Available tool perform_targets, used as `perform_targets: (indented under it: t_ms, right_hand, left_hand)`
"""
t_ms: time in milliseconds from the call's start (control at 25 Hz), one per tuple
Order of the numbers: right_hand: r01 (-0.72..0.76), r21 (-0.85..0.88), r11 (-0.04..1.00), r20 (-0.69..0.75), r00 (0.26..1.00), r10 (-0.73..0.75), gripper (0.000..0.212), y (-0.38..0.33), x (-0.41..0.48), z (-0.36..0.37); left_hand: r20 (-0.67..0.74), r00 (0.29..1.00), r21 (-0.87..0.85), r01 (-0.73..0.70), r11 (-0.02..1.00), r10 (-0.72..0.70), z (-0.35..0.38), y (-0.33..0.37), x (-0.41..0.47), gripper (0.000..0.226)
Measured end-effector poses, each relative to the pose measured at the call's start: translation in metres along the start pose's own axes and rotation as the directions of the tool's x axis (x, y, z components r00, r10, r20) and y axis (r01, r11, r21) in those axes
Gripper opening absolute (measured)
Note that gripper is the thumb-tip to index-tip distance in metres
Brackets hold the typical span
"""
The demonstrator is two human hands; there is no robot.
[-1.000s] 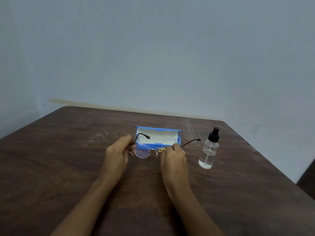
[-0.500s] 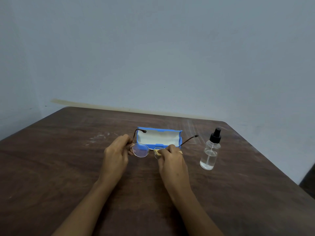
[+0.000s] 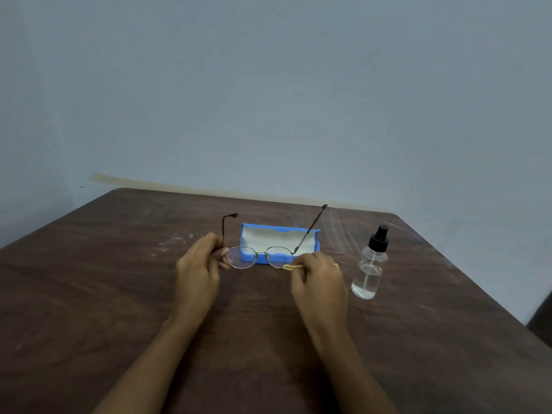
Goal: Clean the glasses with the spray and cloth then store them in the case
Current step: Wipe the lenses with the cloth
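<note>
The left hand (image 3: 197,268) pinches the glasses (image 3: 259,256) by their left rim; the right hand (image 3: 318,277) pinches a yellow cloth (image 3: 292,266) against the right lens. Just beyond both hands lies the open blue case (image 3: 279,242); the spray bottle (image 3: 370,265) stands right of the right hand.

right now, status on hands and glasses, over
Left hand pinching glasses at the frame's end. Right hand holds cloth at the other lens. Case open behind, spray standing clear.

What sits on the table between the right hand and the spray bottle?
Nothing. In the head view, only bare brown table shows between the right hand, which pinches a yellow cloth, and the spray bottle.
</note>
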State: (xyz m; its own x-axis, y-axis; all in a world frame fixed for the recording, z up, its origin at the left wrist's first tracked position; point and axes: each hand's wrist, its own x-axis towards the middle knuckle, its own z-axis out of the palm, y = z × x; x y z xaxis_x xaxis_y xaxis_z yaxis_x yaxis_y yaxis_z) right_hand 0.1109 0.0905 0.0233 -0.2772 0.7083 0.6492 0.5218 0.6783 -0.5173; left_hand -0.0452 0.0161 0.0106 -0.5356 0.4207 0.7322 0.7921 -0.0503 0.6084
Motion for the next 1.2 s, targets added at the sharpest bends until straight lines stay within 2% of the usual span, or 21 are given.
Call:
perform_targets:
  t_ms: [80,120,200,280,360,440,520,600,640,680,760,800,880,920,960,1000,1040,1080,1160,1200]
  right_hand:
    - [-0.12,0.229,0.966,-0.046,0.99,0.134,0.018,-0.001,0.003,-0.006]
    - [-0.207,0.371,0.905,-0.025,0.972,0.232,0.02,-0.002,0.004,-0.008]
    - [-0.386,0.63,0.673,0.107,0.902,0.417,0.026,-0.002,0.009,-0.012]
    - [-0.501,0.787,0.36,0.284,0.813,0.509,0.031,0.001,0.013,-0.016]
    - [-0.537,0.834,0.127,0.421,0.768,0.482,0.03,0.004,0.015,-0.02]
    - [-0.531,0.847,-0.014,0.484,0.761,0.431,0.029,0.006,0.016,-0.024]
    - [-0.5,0.85,-0.168,0.523,0.76,0.385,0.027,0.006,0.017,-0.028]
    - [-0.469,0.851,-0.237,0.525,0.78,0.341,0.01,0.005,0.018,-0.03]
    - [-0.456,0.861,-0.226,0.508,0.794,0.333,0.006,0.003,0.017,-0.028]
    - [-0.444,0.875,-0.194,0.485,0.809,0.332,0.01,0.002,0.016,-0.025]
    - [-0.403,0.912,-0.076,0.403,0.848,0.344,0.013,0.001,0.014,-0.018]
    - [-0.375,0.927,0.027,0.344,0.874,0.343,0.015,-0.001,0.011,-0.017]
    - [-0.28,0.904,0.323,0.189,0.939,0.286,0.019,-0.008,0.006,-0.015]
    - [-0.189,0.853,0.486,0.091,0.972,0.217,0.022,-0.011,0.002,-0.014]
    - [-0.05,0.774,0.632,-0.023,0.994,0.107,0.023,-0.015,-0.001,-0.012]
    - [0.124,0.668,0.734,-0.141,0.989,-0.038,0.019,-0.018,-0.004,-0.009]
    - [0.283,0.557,0.78,-0.23,0.956,-0.183,0.014,-0.02,-0.007,-0.005]
    - [0.394,0.459,0.796,-0.294,0.913,-0.283,0.015,-0.021,-0.008,0.0]
    - [0.481,0.317,0.817,-0.367,0.857,-0.363,0.02,-0.022,-0.007,0.009]
    - [0.498,0.26,0.828,-0.394,0.837,-0.38,0.022,-0.024,-0.005,0.011]
  left_hand:
    - [-0.016,1.0,-0.04,0.004,0.999,-0.005,-0.002,0.004,0.0,0.018]
    - [-0.018,1.0,-0.054,0.012,0.998,-0.013,-0.003,0.005,-0.001,0.016]
    - [0.007,0.997,-0.117,0.074,0.99,-0.074,-0.003,0.006,-0.002,0.012]
    - [0.051,0.987,-0.198,0.16,0.967,-0.153,-0.003,0.007,-0.003,0.007]
    - [0.086,0.97,-0.255,0.241,0.936,-0.226,-0.004,0.009,-0.003,0.005]
    - [0.138,0.94,-0.333,0.339,0.88,-0.311,-0.007,0.01,-0.002,0.005]
    - [0.212,0.896,-0.448,0.443,0.776,-0.389,-0.01,0.012,-0.002,0.007]
    - [0.324,0.836,-0.545,0.548,0.635,-0.444,-0.015,0.015,-0.002,0.009]
    - [0.38,0.806,-0.572,0.59,0.569,-0.453,-0.017,0.017,-0.003,0.009]
    - [0.431,0.779,-0.6,0.624,0.501,-0.455,-0.018,0.019,-0.002,0.009]
    - [0.497,0.741,-0.644,0.664,0.38,-0.451,-0.021,0.021,0.0,0.01]
    - [0.511,0.73,-0.663,0.671,0.333,-0.454,-0.022,0.021,0.002,0.01]
    - [0.53,0.708,-0.693,0.679,0.243,-0.468,-0.024,0.022,0.004,0.01]
    - [0.547,0.693,-0.7,0.686,0.198,-0.469,-0.026,0.023,0.005,0.007]
    - [0.567,0.686,-0.71,0.688,0.151,-0.457,-0.027,0.022,0.006,0.015]
    - [0.591,0.672,-0.705,0.699,0.119,-0.447,-0.027,0.02,0.006,0.03]
    - [0.616,0.652,-0.693,0.715,0.088,-0.443,-0.028,0.019,0.006,0.039]
    - [0.631,0.636,-0.683,0.727,0.07,-0.445,-0.028,0.019,0.006,0.033]
    - [0.639,0.616,-0.676,0.735,0.045,-0.461,-0.025,0.02,0.006,0.005]
    - [0.648,0.607,-0.668,0.743,0.042,-0.46,-0.025,0.021,0.006,0.012]
